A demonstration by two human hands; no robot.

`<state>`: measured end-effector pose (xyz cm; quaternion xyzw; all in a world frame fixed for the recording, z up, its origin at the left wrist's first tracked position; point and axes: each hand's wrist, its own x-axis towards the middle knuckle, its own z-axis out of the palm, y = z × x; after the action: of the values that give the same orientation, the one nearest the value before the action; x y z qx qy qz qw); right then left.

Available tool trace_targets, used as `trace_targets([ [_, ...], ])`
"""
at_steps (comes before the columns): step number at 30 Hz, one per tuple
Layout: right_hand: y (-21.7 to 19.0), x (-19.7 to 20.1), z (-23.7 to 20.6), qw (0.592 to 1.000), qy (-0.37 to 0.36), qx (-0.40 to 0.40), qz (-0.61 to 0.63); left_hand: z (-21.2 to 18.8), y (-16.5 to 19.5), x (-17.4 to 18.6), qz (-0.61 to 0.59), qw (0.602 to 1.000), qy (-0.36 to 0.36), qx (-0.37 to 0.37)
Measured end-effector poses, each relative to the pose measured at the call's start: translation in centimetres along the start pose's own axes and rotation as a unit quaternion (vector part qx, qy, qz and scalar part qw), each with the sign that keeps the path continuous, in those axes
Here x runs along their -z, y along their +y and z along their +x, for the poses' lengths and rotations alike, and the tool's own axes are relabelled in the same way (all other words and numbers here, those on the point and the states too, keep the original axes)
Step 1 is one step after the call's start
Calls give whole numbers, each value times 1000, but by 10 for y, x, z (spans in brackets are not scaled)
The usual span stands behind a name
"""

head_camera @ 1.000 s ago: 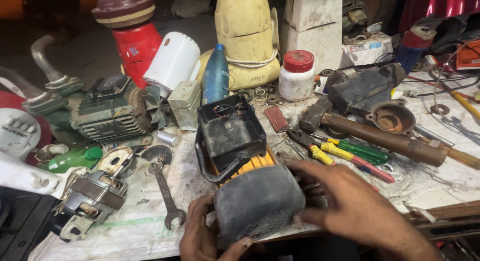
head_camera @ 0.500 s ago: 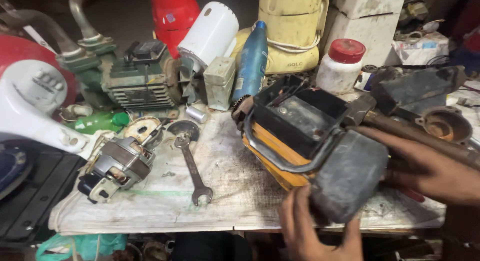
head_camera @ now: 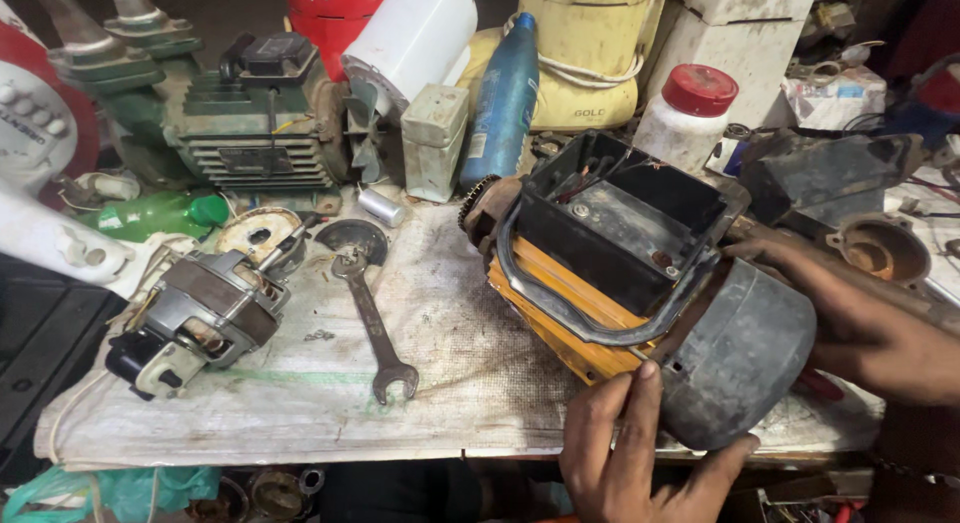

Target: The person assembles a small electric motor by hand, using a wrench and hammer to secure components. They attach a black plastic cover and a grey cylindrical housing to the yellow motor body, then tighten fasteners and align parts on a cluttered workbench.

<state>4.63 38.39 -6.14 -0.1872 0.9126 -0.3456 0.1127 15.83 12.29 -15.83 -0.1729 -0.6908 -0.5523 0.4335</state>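
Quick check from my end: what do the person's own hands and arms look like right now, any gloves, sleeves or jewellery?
Both are bare. The left hand has no glove, ring or watch that shows, and its nails are short. The right hand is also ungloved, with no ring visible; its forearm runs off the right edge without a sleeve in sight. Dark smudges of grime seem to mark the fingers, though dim light makes that hard to confirm.

A repair workshop: stripped motors [head_camera: 205,318], a green pump [head_camera: 250,123] and a spanner [head_camera: 375,323] crowd the grimy table [head_camera: 460,383] left of the fingers [head_camera: 640,403].
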Motion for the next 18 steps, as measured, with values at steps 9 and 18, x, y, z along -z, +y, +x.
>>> trace_targets([
  [9,-3,-5,1,999,16,31,-5,-2,4,-1,12,999,1,31],
  [18,3,-1,2,1000,24,17,-9,-7,-8,-10,56,996,38,-64],
])
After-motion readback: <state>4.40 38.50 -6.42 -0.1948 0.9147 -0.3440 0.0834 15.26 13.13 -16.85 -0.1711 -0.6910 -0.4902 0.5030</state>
